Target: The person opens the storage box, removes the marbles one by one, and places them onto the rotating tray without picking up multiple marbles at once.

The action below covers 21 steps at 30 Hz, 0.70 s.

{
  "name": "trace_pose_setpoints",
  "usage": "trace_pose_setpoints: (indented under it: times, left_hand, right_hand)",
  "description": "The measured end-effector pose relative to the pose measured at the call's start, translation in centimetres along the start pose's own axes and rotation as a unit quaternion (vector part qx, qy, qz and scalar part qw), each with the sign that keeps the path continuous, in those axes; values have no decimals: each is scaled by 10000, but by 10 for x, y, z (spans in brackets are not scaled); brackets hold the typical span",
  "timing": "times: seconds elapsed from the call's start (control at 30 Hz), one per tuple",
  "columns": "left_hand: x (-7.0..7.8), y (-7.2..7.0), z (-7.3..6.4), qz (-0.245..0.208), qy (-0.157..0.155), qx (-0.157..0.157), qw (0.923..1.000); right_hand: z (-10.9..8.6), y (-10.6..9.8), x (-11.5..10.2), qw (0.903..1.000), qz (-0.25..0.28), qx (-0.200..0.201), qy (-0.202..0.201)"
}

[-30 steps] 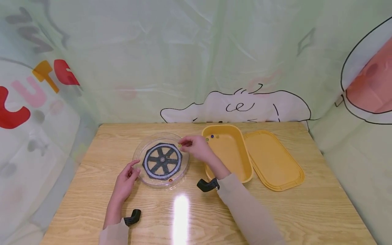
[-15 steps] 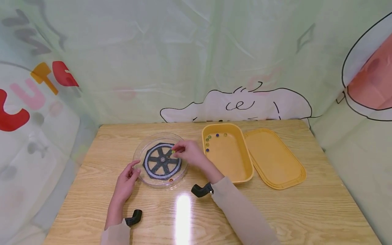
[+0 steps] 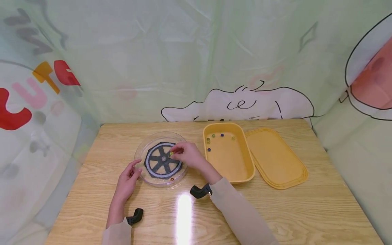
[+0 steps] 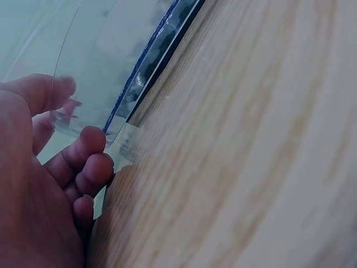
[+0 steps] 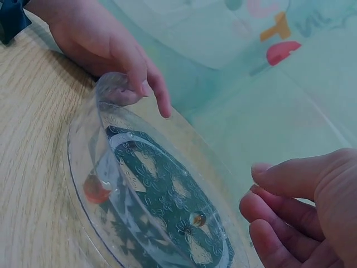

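A clear round dish (image 3: 146,141) with a dark wheel pattern (image 3: 159,166) stands on the table. My left hand (image 3: 126,182) grips its near left wall, thumb and fingers on either side of the rim. Over the dish's right half, my right hand (image 3: 189,154) pinches a yellow-green marble (image 3: 171,153) between thumb and fingertips. Those fingers hide the marble in the right wrist view. Inside the dish lie an orange-red marble (image 5: 96,188) near the wall and a clear marble (image 5: 197,218) on the pattern.
Right of the dish is a yellow box (image 3: 229,173) with several small marbles, among them a dark blue marble (image 3: 222,135) and a yellowish marble (image 3: 233,138). A yellow lid (image 3: 278,160) lies beside it on the wooden table (image 3: 306,214). A printed curtain (image 3: 137,68) hangs behind.
My right hand has moved left and nearer, from the dish's right rim to over the pattern, carrying the marble. Marbles in the box have rolled. The left hand stays on the rim.
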<state>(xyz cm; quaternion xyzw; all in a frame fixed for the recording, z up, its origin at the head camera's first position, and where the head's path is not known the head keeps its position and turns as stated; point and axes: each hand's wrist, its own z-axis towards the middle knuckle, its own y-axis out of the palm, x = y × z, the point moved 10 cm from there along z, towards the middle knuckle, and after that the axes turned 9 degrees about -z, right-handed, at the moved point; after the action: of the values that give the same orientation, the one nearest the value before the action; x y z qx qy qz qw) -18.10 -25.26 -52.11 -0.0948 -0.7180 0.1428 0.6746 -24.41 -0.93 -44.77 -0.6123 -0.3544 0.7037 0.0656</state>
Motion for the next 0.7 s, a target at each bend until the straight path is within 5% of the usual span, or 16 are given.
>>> trace_pose_setpoints:
  times: [0.7]
  left_hand:
    - [2,-1,1,-51,154,93,9998]
  right_hand:
    - [-1,-7,-2,9999,83,-55,103]
